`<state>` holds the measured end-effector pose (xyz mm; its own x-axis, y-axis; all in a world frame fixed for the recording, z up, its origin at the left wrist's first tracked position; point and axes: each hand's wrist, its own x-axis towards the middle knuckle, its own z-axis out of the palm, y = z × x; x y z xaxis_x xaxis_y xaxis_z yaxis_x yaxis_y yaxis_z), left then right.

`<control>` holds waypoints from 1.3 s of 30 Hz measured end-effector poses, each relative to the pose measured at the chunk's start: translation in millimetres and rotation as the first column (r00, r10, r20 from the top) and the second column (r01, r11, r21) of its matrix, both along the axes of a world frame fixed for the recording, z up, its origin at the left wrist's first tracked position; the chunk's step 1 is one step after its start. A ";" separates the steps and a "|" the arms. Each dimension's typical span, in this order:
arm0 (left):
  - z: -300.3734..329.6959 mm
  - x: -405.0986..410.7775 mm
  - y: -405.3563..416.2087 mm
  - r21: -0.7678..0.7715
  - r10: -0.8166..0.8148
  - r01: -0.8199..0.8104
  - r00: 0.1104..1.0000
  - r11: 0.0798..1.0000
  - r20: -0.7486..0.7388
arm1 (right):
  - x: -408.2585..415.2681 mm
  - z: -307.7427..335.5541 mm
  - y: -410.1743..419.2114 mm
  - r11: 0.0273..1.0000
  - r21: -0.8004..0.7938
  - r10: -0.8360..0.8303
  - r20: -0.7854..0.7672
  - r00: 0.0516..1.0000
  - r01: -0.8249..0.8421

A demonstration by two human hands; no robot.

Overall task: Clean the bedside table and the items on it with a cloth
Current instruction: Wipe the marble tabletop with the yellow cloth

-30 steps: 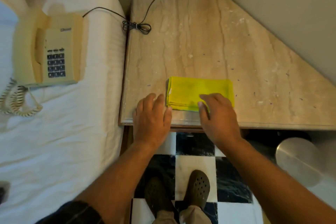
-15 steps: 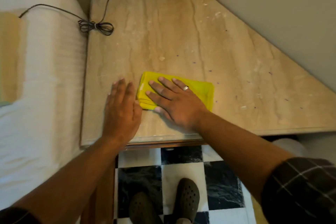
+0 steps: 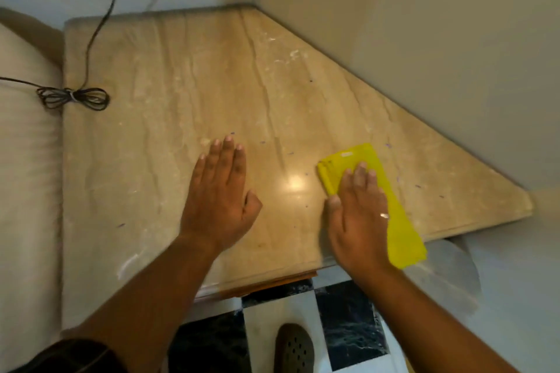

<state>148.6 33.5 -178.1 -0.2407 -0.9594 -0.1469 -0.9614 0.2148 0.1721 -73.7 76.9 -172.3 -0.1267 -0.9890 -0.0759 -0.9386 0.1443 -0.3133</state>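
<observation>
The bedside table (image 3: 169,106) has a beige marble top with small specks and white smears. A folded yellow cloth (image 3: 397,221) lies near its front right edge, one end hanging past the edge. My right hand (image 3: 357,218) presses flat on the cloth's left half with straight fingers. My left hand (image 3: 219,197) rests flat on the bare marble to the left of the cloth, fingers straight and apart from it.
A black cord with a bundled coil (image 3: 74,98) runs over the table's left edge onto the white bed (image 3: 27,179). Walls close the table's back and right sides. A round metal bin lid (image 3: 448,275) sits below the front right corner. Checkered floor and a shoe (image 3: 294,348) lie below.
My right hand has slid the cloth from the front left-centre toward the right side of the table and turned it lengthwise. My left hand stays flat on the marble; the view has shifted right.
</observation>
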 end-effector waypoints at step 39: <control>3.3 -70.5 -71.6 -0.011 -0.311 0.312 0.948 0.950 0.067 | -26.5 -19.4 -74.4 0.978 -0.144 -0.167 -0.124 0.978 0.149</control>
<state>78.1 -38.2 -174.8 -0.5188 -0.8412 -0.1521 -0.8548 0.5081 0.1053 -100.2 2.6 -191.7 -0.2823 -0.9557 0.0832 -0.9421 0.2599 -0.2118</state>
